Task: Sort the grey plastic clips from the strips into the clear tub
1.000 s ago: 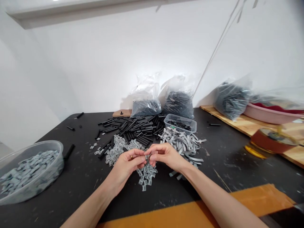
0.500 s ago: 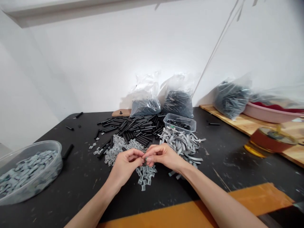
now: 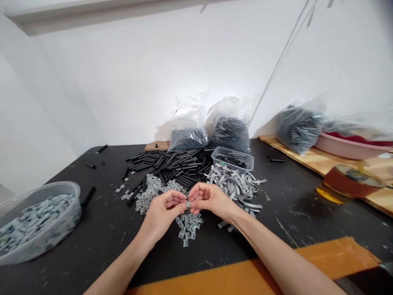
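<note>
Between my two hands, at the fingertips, is a small grey plastic piece (image 3: 188, 204), partly covered by the fingers. My left hand (image 3: 166, 209) pinches it from the left with thumb and forefinger. From the other side my right hand (image 3: 207, 200) closes thumb and fingers on the same piece. Right below the hands lie loose grey buckle-like pieces (image 3: 188, 227), and a bigger heap of similar grey pieces (image 3: 150, 190) sits behind the left hand. Grey curved strips (image 3: 236, 184) are piled behind the right hand. Black rods (image 3: 175, 164) lie farther back.
At left stands a clear tub (image 3: 73, 196) of grey pieces. A clear plastic box (image 3: 250, 164) holds small black parts. Bags of black parts (image 3: 188, 137) lean by the wall. A tape roll (image 3: 350, 182), a wooden board (image 3: 294, 153) and a pink basin (image 3: 344, 146) are at right.
The fingers of my right hand have lifted and spread slightly, and the small grey piece between the fingertips shows more plainly. Both hands stay in nearly the same place.
</note>
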The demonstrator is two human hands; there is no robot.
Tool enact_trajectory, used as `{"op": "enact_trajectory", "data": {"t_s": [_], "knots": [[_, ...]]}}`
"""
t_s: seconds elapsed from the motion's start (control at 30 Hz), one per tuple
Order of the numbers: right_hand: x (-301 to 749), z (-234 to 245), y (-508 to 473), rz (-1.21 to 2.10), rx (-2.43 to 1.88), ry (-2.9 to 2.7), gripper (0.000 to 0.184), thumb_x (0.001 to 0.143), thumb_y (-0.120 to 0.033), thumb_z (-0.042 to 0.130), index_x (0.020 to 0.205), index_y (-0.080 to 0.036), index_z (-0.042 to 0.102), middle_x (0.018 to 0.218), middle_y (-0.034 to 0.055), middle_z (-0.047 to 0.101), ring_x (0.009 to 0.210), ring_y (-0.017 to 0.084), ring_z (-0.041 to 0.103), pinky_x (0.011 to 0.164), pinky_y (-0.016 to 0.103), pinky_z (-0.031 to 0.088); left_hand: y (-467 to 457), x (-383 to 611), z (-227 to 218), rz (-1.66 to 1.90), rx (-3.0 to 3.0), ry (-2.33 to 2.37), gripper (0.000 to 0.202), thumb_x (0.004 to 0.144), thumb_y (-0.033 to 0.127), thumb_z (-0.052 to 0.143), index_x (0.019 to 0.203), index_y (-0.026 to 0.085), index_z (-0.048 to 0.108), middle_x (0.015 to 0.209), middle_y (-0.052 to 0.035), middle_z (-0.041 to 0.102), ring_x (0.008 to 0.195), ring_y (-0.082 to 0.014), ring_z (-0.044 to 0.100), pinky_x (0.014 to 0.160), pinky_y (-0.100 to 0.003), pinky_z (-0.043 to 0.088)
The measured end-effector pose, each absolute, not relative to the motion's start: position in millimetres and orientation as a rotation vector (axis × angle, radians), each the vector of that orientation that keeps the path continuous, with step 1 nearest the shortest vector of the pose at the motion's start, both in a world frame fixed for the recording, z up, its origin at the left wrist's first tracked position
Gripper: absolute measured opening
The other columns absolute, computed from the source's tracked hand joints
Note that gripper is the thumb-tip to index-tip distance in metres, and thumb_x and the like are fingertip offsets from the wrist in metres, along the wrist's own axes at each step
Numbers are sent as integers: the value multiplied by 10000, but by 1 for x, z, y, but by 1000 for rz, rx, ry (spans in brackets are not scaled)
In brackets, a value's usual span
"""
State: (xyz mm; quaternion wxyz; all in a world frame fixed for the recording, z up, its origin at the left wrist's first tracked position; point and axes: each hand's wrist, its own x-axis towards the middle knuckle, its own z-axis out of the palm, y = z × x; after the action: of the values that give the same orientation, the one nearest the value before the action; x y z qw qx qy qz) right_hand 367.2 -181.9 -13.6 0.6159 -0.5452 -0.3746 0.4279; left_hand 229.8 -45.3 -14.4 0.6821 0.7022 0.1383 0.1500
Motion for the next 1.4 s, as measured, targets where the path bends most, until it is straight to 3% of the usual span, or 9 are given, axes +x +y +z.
{"op": "enact_trajectory", "data": {"t_s": [0.5,0.77,1.13,1.4], "knots": [[359,-16,-177,870,-1227,-900,294,715,-202,753,907,-162,534,733,-23,590,604,83,568,600,227,479,-52,230,-17,433,1743,340,93,774,246,669,831,178,641,824,-43,719,773,-201,693,722,-281,528],[360,-9,-180,900,-1204,-831,357,694,-256,783,926,-163,528,713,-20,613,576,87,568,581,230,484,-49,228,-13,354,1665,255,208,795,270,677,981,177,679,878,-57,738,859,-219,693,803,-306,525],[358,-5,-182,955,-1091,-805,359,704,-222,779,943,-164,517,736,-8,623,605,104,602,580,229,487,-49,228,-16,597,1886,205,98,812,270,664,874,234,731,896,-31,661,776,-164,611,686,-241,464],[350,-1,-182,900,-1118,-843,376,725,-278,775,937,-179,481,754,-24,588,580,83,563,566,224,475,-51,227,-12,741,2026,138,82,827,209,637,852,238,710,874,-25,669,816,-176,604,728,-245,447]]}}
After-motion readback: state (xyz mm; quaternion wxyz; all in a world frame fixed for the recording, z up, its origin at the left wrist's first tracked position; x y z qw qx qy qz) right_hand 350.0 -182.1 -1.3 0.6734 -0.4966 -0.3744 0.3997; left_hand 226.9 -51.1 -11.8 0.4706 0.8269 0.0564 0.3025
